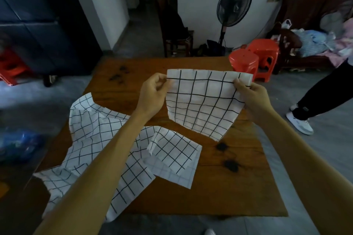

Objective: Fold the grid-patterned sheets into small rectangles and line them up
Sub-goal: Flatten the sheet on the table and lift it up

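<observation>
A white sheet with a black grid (202,101) hangs in the air above the wooden table (238,177). My left hand (152,93) pinches its upper left corner and my right hand (252,93) pinches its upper right corner, so the top edge is stretched between them and the lower part droops toward the table. A crumpled pile of more grid-patterned sheets (99,149) lies on the table's left half, partly under my left forearm, and one corner (175,154) is folded over toward the middle.
Two red plastic stools (254,59) stand past the table's far right corner, with a standing fan (233,5) behind them. A person's legs and white shoe (299,120) are on the floor to the right. A dark wooden chair (175,40) stands beyond the table's far edge.
</observation>
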### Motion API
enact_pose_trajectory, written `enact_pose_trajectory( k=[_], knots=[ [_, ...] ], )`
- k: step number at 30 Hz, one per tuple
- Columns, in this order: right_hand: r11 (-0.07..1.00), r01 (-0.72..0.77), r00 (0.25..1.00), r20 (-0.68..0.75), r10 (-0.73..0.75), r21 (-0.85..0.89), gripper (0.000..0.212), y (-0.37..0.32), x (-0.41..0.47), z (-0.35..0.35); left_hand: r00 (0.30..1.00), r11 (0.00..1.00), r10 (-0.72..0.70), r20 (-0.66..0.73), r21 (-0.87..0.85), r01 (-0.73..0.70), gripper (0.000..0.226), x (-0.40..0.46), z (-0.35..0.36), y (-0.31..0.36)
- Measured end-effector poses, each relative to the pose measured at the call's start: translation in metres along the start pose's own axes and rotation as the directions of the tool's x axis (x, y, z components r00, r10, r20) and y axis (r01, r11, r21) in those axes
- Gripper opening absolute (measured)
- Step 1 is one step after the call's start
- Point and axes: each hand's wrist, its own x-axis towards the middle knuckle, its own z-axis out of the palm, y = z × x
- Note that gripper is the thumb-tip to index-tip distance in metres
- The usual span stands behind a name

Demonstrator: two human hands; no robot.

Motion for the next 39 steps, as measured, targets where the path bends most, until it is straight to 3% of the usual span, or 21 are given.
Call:
enact_pose_trajectory(
  k=[16,22,26,28,31,34,36,39],
  knots=[
    [0.999,0.043,0.999,0.009,-0.043,0.003,0.016,0.002,-0.01,0.005,0.999,1.0,-0.02,-0.033,0.007,0.02,0.011,-0.01,-0.002,-0.005],
    [0.998,0.063,0.998,-0.002,-0.063,-0.023,0.035,0.006,-0.01,0.003,0.997,0.999,-0.04,-0.064,-0.008,0.04,0.008,-0.009,-0.006,-0.006],
    [0.998,0.066,0.997,0.045,-0.067,0.016,0.031,0.005,-0.01,0.005,0.989,0.994,-0.101,-0.107,-0.061,0.095,0.01,-0.006,-0.007,-0.007],
    [0.999,0.046,0.988,0.145,-0.048,0.019,0.022,0.009,-0.014,0.004,0.981,0.979,-0.158,-0.117,-0.146,0.14,0.009,-0.004,-0.007,-0.009],
    [0.981,-0.006,0.943,0.327,0.069,-0.192,0.014,0.032,-0.023,0.002,0.973,0.966,-0.199,-0.117,-0.193,0.174,0.01,-0.002,-0.01,-0.012],
    [0.91,0.005,0.937,0.32,0.14,-0.414,0.004,0.056,-0.029,0.008,0.963,0.958,-0.234,-0.137,-0.204,0.204,0.006,-0.003,-0.013,-0.015],
    [0.935,-0.016,0.945,0.3,0.13,-0.354,0.007,0.059,-0.03,0.013,0.953,0.952,-0.257,-0.161,-0.211,0.221,0.005,-0.003,-0.016,-0.016],
    [0.989,-0.102,0.953,0.274,0.129,-0.111,0.015,0.05,-0.029,0.021,0.941,0.942,-0.304,-0.147,-0.194,0.274,0.016,-0.003,-0.02,-0.023]
  ],
)
